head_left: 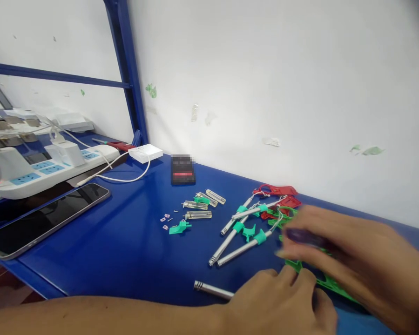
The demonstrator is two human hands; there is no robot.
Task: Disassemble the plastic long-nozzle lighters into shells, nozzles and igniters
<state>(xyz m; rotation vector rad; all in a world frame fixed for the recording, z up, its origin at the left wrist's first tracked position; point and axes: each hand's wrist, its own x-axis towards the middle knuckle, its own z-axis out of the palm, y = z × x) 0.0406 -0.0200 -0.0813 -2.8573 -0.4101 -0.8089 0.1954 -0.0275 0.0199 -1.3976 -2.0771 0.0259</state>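
My left hand (282, 302) is closed low at the front of the table, palm down. A long-necked lighter's silver tube (214, 290) sticks out from under it to the left, and a green plastic casing (337, 286) shows on its other side. My right hand (356, 256), blurred by motion, is closed around a dark purple handle (305, 236); the tool's tip cannot be made out. Beyond both hands lie several silver tubes (239, 249) with green clips and thin wires. Red casing pieces (277, 190) and green casing pieces (282, 216) are heaped behind the right hand.
Several clear fuel tanks (199, 215), a green trigger (179, 227) and tiny metal bits (165, 219) lie mid-table. A phone (56, 216), a white power strip (52, 172) with cables and a black pixelated item (182, 173) stand left and back. A white wall (265, 93) rises behind.
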